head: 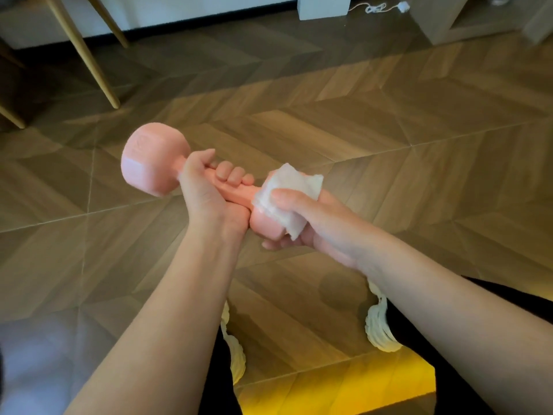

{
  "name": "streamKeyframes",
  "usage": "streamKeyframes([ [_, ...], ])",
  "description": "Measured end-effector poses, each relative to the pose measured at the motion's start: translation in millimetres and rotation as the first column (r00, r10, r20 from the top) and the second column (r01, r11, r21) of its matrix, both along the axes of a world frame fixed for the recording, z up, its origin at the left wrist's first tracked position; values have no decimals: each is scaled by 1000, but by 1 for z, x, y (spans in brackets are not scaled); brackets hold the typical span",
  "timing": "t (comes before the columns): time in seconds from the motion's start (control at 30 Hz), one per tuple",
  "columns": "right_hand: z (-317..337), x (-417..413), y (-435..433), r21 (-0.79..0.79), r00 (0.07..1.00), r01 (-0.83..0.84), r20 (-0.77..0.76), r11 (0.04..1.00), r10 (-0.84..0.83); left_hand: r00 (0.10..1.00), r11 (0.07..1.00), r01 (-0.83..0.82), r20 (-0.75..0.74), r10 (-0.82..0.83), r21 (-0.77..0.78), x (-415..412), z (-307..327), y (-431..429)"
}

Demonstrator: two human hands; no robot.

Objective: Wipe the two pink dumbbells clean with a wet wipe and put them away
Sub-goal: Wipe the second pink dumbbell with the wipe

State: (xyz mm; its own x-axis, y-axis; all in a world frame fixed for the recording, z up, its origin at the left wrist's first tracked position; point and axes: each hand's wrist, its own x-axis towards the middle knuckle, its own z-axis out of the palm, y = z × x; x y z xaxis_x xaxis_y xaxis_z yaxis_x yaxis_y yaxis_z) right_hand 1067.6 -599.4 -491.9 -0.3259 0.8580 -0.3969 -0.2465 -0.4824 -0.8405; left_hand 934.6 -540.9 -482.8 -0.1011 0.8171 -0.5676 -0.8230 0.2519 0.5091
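While left grip (206,190) clamps dumbbell (152,166) handle, right grip (311,226) holds wipe (288,187) round near head; bar points far-left.

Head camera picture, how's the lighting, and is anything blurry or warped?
Head view: dim warm light, yellow glow on the floor at the bottom edge; dumbbell and wipe slightly soft; a round shadow below the right hand; chair legs bow slightly, top left.
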Motion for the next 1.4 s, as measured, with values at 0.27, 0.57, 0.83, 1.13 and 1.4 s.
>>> streamKeyframes([
  [0.27, -6, -7, -3, 84, 992, 56, 105, 995, -65, 998, 999, 29, 62, -28, -22, -2, 0, -4],
  [0.57, -5, 0, -6, 29, 997, -42, 63, 999, 40, 996, 997, 76, 42, -75, -18, 0, 0, -9],
  [0.83, -1, 2, -6, -35, 999, 10, 36, 999, -8, 997, 997, 70, 32, -69, -14, 0, 0, -10],
  [1.13, 0, -3, -8, -125, 997, 76, 16, 989, -74, 994, 994, 103, 43, -105, 35, 3, 3, -17],
  [1.4, 3, 19, -6, -168, 965, -92, -259, 982, 46, 981, 978, 169, 73, -179, 125, 1, 4, -15],
])
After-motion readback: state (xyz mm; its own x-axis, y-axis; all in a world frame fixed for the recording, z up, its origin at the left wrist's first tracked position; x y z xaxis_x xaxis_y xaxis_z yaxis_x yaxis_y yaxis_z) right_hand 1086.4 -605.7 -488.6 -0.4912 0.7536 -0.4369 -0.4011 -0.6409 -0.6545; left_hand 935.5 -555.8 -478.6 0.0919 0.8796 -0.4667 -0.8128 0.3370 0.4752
